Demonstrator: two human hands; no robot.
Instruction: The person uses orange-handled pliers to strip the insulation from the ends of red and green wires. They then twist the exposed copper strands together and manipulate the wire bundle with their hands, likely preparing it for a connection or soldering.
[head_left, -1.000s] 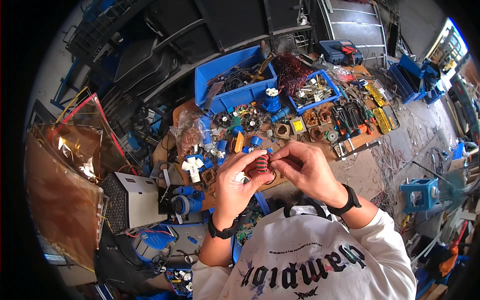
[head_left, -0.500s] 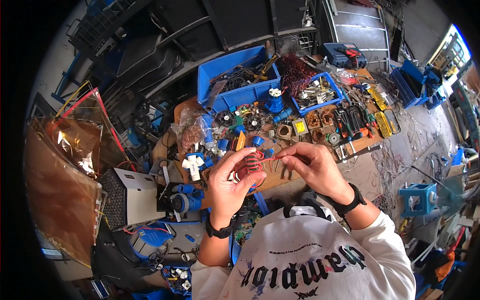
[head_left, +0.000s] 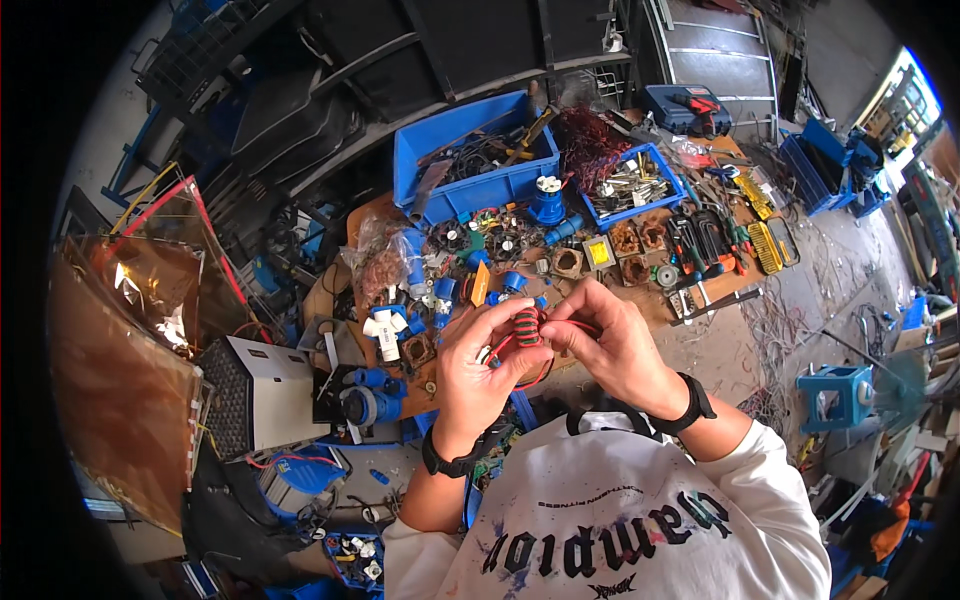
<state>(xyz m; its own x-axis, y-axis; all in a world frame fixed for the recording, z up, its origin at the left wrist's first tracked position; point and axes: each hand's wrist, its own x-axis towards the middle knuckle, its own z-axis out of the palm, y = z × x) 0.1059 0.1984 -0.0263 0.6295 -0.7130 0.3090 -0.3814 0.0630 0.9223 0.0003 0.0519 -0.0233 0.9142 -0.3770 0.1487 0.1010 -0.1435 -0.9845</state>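
My left hand [head_left: 478, 358] grips a small coil of red and dark green wire [head_left: 527, 327] between thumb and fingers, held up over the near edge of the workbench. My right hand [head_left: 608, 342] is right beside the coil, thumb and index finger pinched on the red wire [head_left: 580, 324] at its side. A loose loop of red wire hangs below the coil between the two hands. Behind my hands lie blue plastic fittings and an orange piece [head_left: 481, 283]. A white branched plastic fitting [head_left: 386, 335] lies left of my left hand.
A blue crate [head_left: 480, 187] of tools stands at the back, beside a blue tray of metal parts [head_left: 632, 187]. Hand tools and a yellow bit case [head_left: 766, 248] lie to the right. A white box [head_left: 268, 390] stands at left; a blue stool [head_left: 836, 398] stands on the right.
My right hand has moved left, close against the coil. The coil has shifted slightly right and is turned more upright, and the red wire between my hands is no longer stretched out.
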